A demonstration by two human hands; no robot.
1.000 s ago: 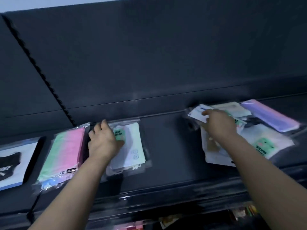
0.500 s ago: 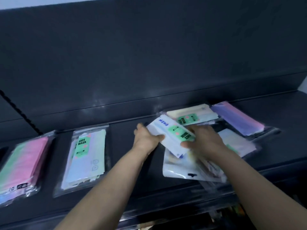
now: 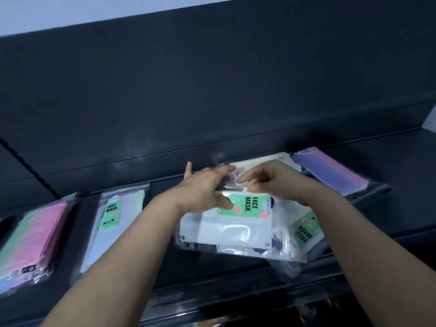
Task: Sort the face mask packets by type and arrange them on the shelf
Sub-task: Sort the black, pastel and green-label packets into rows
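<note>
Clear plastic wraps the white mask packet (image 3: pixel 238 230) at the middle of the dark shelf (image 3: pixel 401 190). Its mint-green label with pink spots reads "FACE MASK." in black capitals, the letters turned sideways to the camera. A smaller line of print beside that label is too fine to read.

The left hand (image 3: pixel 205 190) pinches the packet's upper left corner, with the thumb on the label's edge and the fingers stretched out above it. The right hand (image 3: pixel 271 178) grips the same upper edge just right of the left hand, its fingers curled down onto the plastic.

The packet lies over a loose pile of packets (image 3: pixel 283 253); whether it rests on them or is lifted clear of them I cannot tell. Just right of it, in that pile, a second green-label packet (image 3: pixel 306 232) shows "FACE MASK" upside down. Behind it, against the back panel (image 3: pixel 212 90), a cream packet (image 3: pixel 257 161) peeks past the fingers. Further right of it a purple-and-pink packet (image 3: pixel 330 173) lies at a slant.

Well to its left a pastel packet (image 3: pixel 118 223) lies alone, its green label also reading "FACE MASK". Left again, a pink-and-green packet (image 3: pixel 33 232) carries a white "10" near its front edge.
</note>
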